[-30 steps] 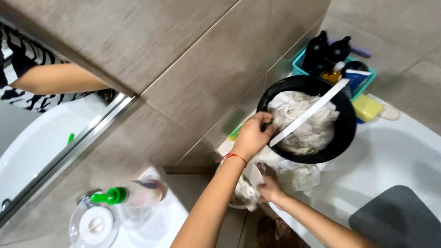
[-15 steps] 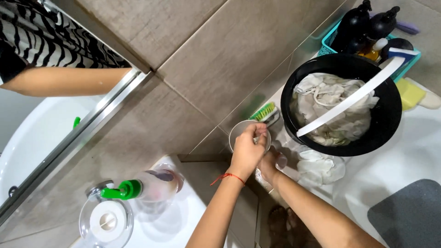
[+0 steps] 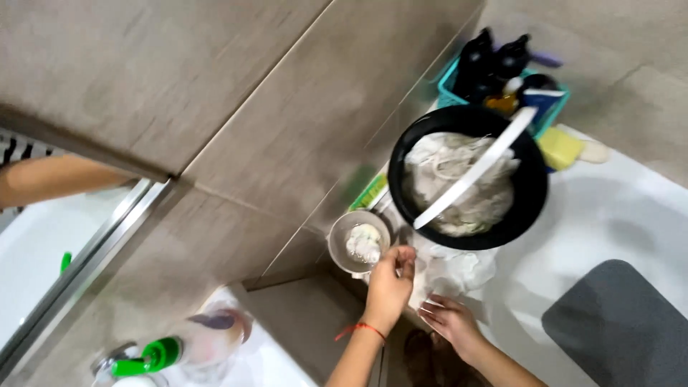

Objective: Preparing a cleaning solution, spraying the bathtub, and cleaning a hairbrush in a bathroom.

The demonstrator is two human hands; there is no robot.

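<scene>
Left hand point(image 3: 390, 276) pinched on rim of small grey bowl point(image 3: 342, 247) holding white lump; right hand point(image 3: 448, 321) open, fingers spread, near crumpled white cloth point(image 3: 459, 266) below black bucket point(image 3: 534, 193).

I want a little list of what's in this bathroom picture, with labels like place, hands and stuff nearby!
place: bathroom, white tub beside a tiled wall
left hand: left hand with a closed grip at the edge of a small bowl
right hand: right hand open, fingers spread, holding nothing
bowl contents: a white lump
nearby: black bucket full of pale cloth, white handle across it
behind bucket: teal basket with dark bottles
also: grey mat, green-topped spray bottle
</scene>
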